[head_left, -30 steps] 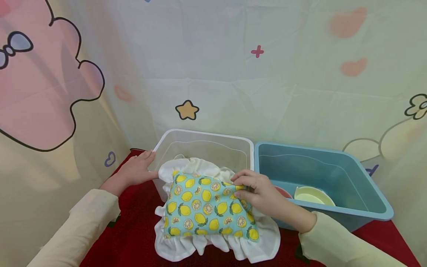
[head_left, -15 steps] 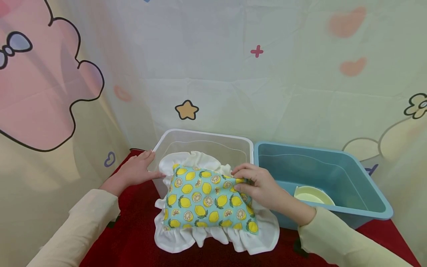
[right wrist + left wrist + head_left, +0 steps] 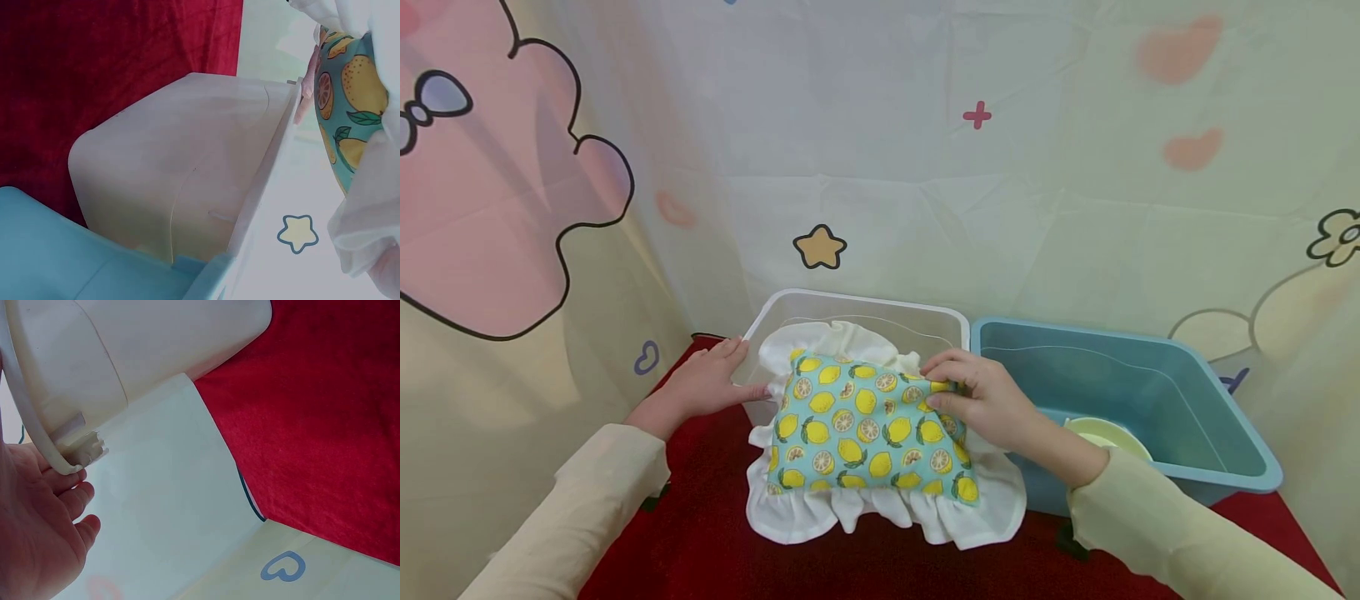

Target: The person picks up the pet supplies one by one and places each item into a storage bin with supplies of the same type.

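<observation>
A small ruffled pillow (image 3: 857, 425) with lemons on pale teal and a white frill is held up in front of the white storage bin (image 3: 880, 302), hiding its front. My right hand (image 3: 981, 400) pinches the pillow's upper right part. On the bin's left side my left hand (image 3: 707, 387) holds the edge, its thumb beside the pillow's frill. In the left wrist view, its fingers curl under the bin's rim (image 3: 37, 428). The right wrist view shows the pillow (image 3: 359, 94) raised above the bin's rim, with the right hand (image 3: 387, 272) mostly covered by frill.
A blue bin (image 3: 1232, 400) stands directly right of the white one, with a pale green round dish (image 3: 1105, 435) inside. Red cloth (image 3: 700, 517) covers the table. A printed curtain (image 3: 895, 208) hangs close behind both bins.
The pillow has risen steadily, its top edge moving further up over the bin. My right hand has moved up slightly with it. The left hand has stayed in place.
</observation>
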`<state>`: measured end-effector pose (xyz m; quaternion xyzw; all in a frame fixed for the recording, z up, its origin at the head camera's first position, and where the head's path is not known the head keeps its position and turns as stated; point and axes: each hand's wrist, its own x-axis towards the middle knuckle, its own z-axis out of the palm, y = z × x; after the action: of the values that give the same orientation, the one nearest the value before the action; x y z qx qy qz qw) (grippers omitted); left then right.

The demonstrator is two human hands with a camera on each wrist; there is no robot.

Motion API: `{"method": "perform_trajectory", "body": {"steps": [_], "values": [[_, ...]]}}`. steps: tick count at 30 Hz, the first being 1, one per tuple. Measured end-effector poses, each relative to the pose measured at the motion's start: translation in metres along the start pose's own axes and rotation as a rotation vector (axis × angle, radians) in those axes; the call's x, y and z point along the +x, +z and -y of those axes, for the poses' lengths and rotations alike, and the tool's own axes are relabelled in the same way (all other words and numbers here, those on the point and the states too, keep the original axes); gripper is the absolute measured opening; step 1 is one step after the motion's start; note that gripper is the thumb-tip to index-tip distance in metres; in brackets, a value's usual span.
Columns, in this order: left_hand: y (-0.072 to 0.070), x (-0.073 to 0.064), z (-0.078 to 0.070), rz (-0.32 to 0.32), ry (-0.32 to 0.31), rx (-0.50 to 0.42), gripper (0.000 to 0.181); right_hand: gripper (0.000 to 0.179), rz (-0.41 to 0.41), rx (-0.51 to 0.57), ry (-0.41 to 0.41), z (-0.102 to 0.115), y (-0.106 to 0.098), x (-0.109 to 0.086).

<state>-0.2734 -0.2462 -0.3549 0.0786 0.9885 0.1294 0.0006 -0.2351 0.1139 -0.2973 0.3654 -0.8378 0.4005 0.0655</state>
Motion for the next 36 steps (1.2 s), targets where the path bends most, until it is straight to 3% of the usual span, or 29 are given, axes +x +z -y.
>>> {"method": "perform_trajectory", "body": {"steps": [14, 23, 36], "values": [[-0.002, 0.000, -0.002, -0.013, -0.001, -0.011, 0.103, 0.012, 0.011, -0.018, 0.040, -0.004, -0.004, 0.007], [-0.003, 0.004, 0.001, -0.023, 0.036, 0.053, 0.103, 0.016, 0.009, -0.024, 0.059, -0.010, -0.005, 0.014], [-0.004, 0.005, 0.001, -0.046, 0.064, 0.055, 0.101, 0.014, 0.028, 0.012, 0.121, -0.018, -0.007, 0.023]]}}
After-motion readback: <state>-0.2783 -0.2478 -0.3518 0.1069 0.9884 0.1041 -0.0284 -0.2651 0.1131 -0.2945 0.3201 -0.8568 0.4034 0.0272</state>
